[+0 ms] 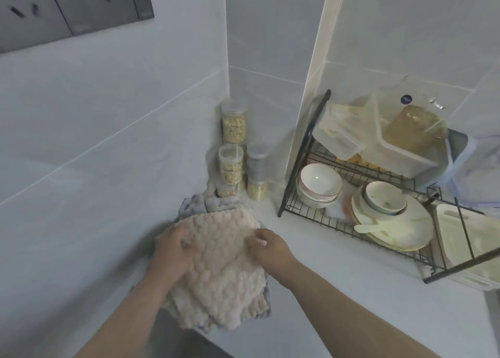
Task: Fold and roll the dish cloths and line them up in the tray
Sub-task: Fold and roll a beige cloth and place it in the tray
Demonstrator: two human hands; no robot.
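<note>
Left of the rack point(351, 224), left hand point(173, 247) and right hand point(266, 245) gripped the beige cloth point(221, 265), fingers curled; lifting could drag the grey cloth point(194, 205) beneath askew

Both hands on a beige bumpy-textured cloth point(221, 263) lying on the white counter point(324, 290). The left hand point(173, 247) grips its left edge and the right hand point(266, 247) pinches its right edge; both are slightly blurred. A grey cloth point(194, 203) lies underneath, showing just beyond the fingertips. Stacked clear jars point(234, 125) stand further beyond, in the wall corner. Right of the right hand, well apart — a black wire dish rack point(303, 203) holding bowls point(320, 180) and plates point(400, 230).
</note>
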